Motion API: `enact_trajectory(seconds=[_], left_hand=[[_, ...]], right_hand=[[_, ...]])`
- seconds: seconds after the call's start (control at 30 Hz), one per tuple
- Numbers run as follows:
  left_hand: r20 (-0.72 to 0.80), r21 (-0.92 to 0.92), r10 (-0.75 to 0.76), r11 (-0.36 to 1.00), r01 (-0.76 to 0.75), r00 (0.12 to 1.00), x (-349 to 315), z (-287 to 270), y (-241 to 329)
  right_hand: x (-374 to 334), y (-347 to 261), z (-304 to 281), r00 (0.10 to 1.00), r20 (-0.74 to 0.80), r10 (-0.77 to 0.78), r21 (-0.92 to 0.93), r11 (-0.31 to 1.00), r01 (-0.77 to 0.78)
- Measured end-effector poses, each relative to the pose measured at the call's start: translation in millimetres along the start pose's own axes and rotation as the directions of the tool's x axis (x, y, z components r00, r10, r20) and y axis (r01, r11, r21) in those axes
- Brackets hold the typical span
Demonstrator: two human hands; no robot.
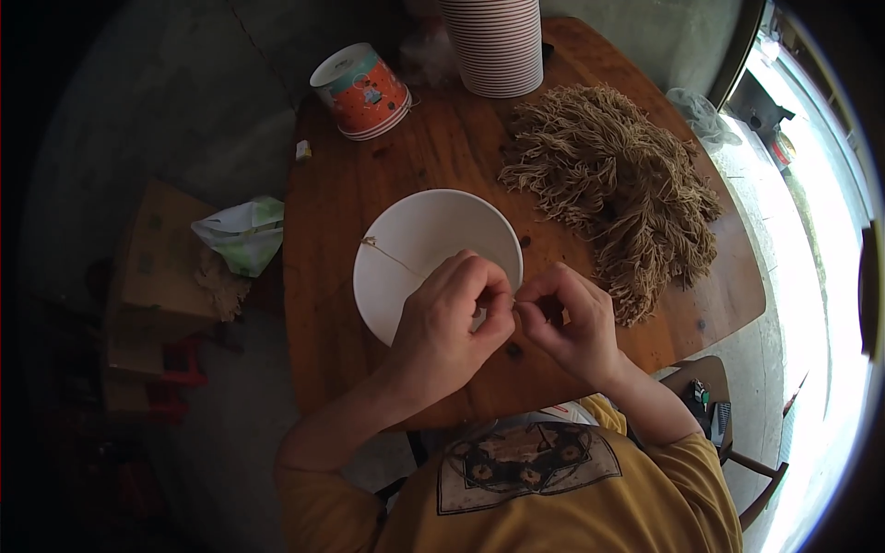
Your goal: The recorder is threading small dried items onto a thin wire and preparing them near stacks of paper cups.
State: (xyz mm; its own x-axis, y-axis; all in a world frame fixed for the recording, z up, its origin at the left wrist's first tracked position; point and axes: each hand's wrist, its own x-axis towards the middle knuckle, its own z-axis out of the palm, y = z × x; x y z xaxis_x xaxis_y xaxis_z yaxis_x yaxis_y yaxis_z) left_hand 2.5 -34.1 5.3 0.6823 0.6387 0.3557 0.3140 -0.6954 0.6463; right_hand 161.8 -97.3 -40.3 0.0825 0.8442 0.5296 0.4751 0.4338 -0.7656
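Observation:
A thin tan cord (398, 261) runs from my left hand (452, 311) across the opening of a white paper tub (380, 286), ending in a small knotted tuft near the tub's left rim. Thumb and forefinger of that hand are pinched on the cord. My right hand (573, 324) is closed the same way, its fingertips meeting the left ones just past the tub's right edge. The short bit of cord between the fingertips is barely visible. To the right of the tub lies a large heap of tan cords (627, 184), close to my right hand but apart from it.
A tall stack of paper tubs (493, 46) stands at the back of the wooden table (433, 147). An orange patterned tub (369, 97) sits upside down at the back left. Cardboard boxes (161, 258) with a plastic bag (244, 235) are left of the table; a chair (761, 470) is at right.

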Motion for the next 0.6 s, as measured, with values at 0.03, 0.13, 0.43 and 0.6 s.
enact_trajectory(seconds=[0.03,0.13,0.43,0.6], left_hand=[[0.013,-0.116,-0.075,0.990,0.076,0.997,-1,0,-1],[0.051,-0.268,-0.178,0.945,0.186,0.983,-3,2,-5],[0.076,-0.247,-0.221,0.940,0.233,0.972,1,1,4],[0.115,-0.285,-0.211,0.929,0.235,0.971,-1,2,-6]], right_hand=[[-1,0,1,0.994,0.016,0.108,0.100,0.989,-0.109],[-4,0,1,0.985,0.036,0.171,0.208,0.962,-0.175],[2,3,-2,0.996,-0.033,-0.082,-0.078,0.994,0.079],[-4,7,2,0.994,-0.009,0.112,0.132,0.985,-0.110]])
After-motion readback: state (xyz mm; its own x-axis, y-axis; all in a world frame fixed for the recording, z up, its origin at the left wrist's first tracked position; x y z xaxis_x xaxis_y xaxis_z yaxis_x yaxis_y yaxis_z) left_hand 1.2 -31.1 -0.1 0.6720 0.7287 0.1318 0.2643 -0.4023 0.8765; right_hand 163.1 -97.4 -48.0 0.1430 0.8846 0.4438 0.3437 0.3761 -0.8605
